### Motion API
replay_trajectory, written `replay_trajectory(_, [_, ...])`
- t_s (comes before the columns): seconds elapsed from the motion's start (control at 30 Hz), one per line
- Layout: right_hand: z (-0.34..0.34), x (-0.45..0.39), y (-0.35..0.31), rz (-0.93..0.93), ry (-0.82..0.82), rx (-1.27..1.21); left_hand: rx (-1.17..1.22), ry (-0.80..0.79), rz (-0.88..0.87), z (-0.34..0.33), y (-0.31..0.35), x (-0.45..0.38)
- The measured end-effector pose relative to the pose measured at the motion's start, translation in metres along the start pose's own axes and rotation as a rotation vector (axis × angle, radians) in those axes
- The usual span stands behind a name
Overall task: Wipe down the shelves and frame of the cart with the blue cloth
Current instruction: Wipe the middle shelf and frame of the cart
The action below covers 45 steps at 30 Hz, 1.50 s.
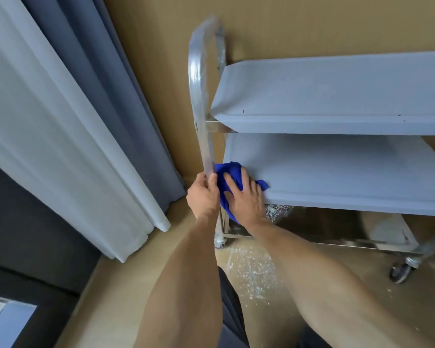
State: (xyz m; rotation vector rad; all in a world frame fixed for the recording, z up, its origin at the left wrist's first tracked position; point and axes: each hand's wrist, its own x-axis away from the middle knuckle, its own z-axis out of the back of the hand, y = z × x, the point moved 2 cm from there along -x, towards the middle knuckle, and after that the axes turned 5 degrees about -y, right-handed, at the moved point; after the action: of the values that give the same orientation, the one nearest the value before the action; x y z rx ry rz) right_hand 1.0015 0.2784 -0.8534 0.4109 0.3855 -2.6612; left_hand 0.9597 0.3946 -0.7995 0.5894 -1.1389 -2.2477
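The cart has a shiny metal frame (pixel 199 91) that arches up on the left and carries grey shelves. The top shelf (pixel 337 86) sits above the middle shelf (pixel 337 172). My left hand (pixel 203 194) grips the frame's upright post at middle-shelf height. My right hand (pixel 244 197) lies flat, fingers spread, on the blue cloth (pixel 230 172), pressing it onto the left front corner of the middle shelf. Part of the cloth hangs down over the shelf edge below my palm. A lower shelf under the middle one is mostly hidden.
Grey and white curtains (pixel 73 121) hang close on the left, reaching the tan floor. A cart wheel (pixel 402 270) stands at the right, another by the left post (pixel 219 241). White specks are scattered on the floor (pixel 251 270) in front of the cart. A tan wall is behind.
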Motion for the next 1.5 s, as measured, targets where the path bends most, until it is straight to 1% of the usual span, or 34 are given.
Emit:
replay_trajectory(0.1, [0.006, 0.009, 0.032, -0.104, 0.052, 0.057, -0.043, 0.003, -0.025, -0.007, -0.001, 0.004])
replay_trajectory(0.17, [0.015, 0.012, 0.058, -0.232, 0.090, 0.085, -0.085, 0.006, -0.018, -0.011, -0.001, 0.005])
replay_trajectory(0.27, [0.028, 0.019, 0.097, -0.473, 0.117, 0.072, -0.113, 0.007, -0.013, -0.019, 0.001, 0.008])
replay_trajectory(0.33, [0.029, 0.019, 0.097, -0.591, 0.094, 0.042, -0.108, 0.035, 0.002, -0.022, 0.001, 0.012])
replay_trajectory(0.37, [0.028, 0.016, 0.088, -0.612, 0.069, 0.022, -0.102, 0.045, -0.001, -0.024, 0.001, 0.013])
replay_trajectory(0.4, [0.027, 0.011, 0.075, -0.599, 0.047, 0.011, -0.093, 0.044, -0.006, -0.026, 0.001, 0.013])
replay_trajectory(0.43, [0.024, 0.005, 0.061, -0.544, 0.020, 0.008, -0.090, 0.036, -0.011, -0.025, 0.001, 0.010])
replay_trajectory(0.53, [0.012, -0.014, 0.027, -0.262, -0.089, 0.053, -0.108, 0.015, -0.013, -0.016, 0.000, 0.006])
replay_trajectory(0.6, [0.007, -0.027, 0.014, -0.141, -0.160, 0.076, -0.087, 0.033, -0.012, -0.014, -0.003, 0.006])
replay_trajectory(0.7, [0.005, -0.050, -0.002, -0.103, -0.237, 0.067, -0.025, 0.085, 0.052, -0.011, -0.005, 0.002])
replay_trajectory(0.77, [0.001, -0.056, -0.010, -0.113, -0.251, 0.036, -0.051, 0.094, 0.080, -0.012, -0.009, -0.004])
replay_trajectory(0.87, [-0.003, -0.056, -0.018, -0.186, -0.224, -0.038, -0.106, 0.137, 0.130, -0.010, -0.010, -0.008])
replay_trajectory(0.93, [0.000, -0.054, -0.015, -0.199, -0.212, -0.070, -0.140, 0.161, 0.188, -0.012, -0.009, -0.010])
replay_trajectory(1.0, [0.006, -0.049, 0.009, -0.232, -0.205, -0.063, -0.164, 0.172, 0.227, -0.015, -0.005, -0.008])
replay_trajectory(1.07, [0.018, -0.041, 0.059, -0.347, -0.159, -0.039, -0.164, 0.184, 0.244, -0.019, 0.000, -0.005])
replay_trajectory(1.17, [0.053, -0.010, 0.167, -0.597, -0.073, 0.028, -0.134, 0.233, 0.256, -0.028, 0.002, -0.001])
replay_trajectory(1.23, [0.081, 0.022, 0.245, -0.775, -0.017, 0.076, -0.123, 0.234, 0.250, -0.034, 0.006, 0.003])
replay_trajectory(1.3, [0.104, 0.052, 0.302, -0.924, 0.013, 0.068, -0.116, 0.238, 0.222, -0.040, 0.012, 0.010])
replay_trajectory(1.33, [0.110, 0.061, 0.318, -0.977, 0.016, 0.052, -0.111, 0.237, 0.215, -0.043, 0.015, 0.014])
replay_trajectory(1.4, [0.112, 0.062, 0.321, -1.011, -0.002, 0.091, -0.080, 0.247, 0.238, -0.051, 0.020, 0.025])
replay_trajectory(1.47, [0.102, 0.049, 0.301, -0.971, -0.041, 0.183, -0.146, 0.263, 0.228, -0.058, 0.023, 0.043])
replay_trajectory(1.5, [0.094, 0.038, 0.284, -0.931, -0.058, 0.190, -0.226, 0.236, 0.168, -0.062, 0.027, 0.053])
